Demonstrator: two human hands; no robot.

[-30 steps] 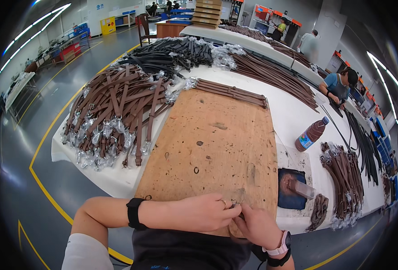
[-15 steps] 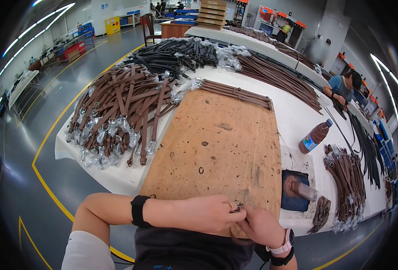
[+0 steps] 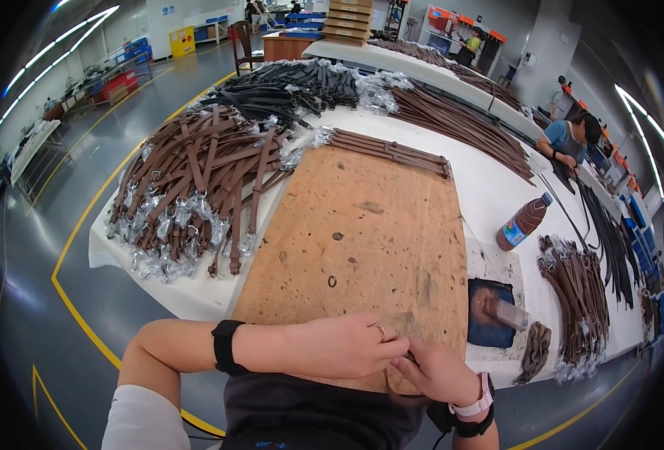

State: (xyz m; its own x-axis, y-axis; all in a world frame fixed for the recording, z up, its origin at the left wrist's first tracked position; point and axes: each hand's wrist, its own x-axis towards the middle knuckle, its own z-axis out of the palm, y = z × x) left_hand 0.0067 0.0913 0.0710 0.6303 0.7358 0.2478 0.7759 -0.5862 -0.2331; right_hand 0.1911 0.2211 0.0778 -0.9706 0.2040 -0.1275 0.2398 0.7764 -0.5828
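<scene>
Head view: left hand and right hand pinch a brown strap, seemingly unfinished; whether the piled straps ahead-left are done is unclear.

**Bright workshop with yellow-marked aisles**

A glossy grey floor carries yellow lines that mark out walkways. Strip lights shine along both sides of the room. Toward the back stands a white wall, with a yellow cabinet in front of it. A dark wooden chair stands just beside a reddish-brown desk, near a stack of brown trays. At left, a bench bears a red crate. At right rises a pale column, near shelving topped with orange.
</scene>
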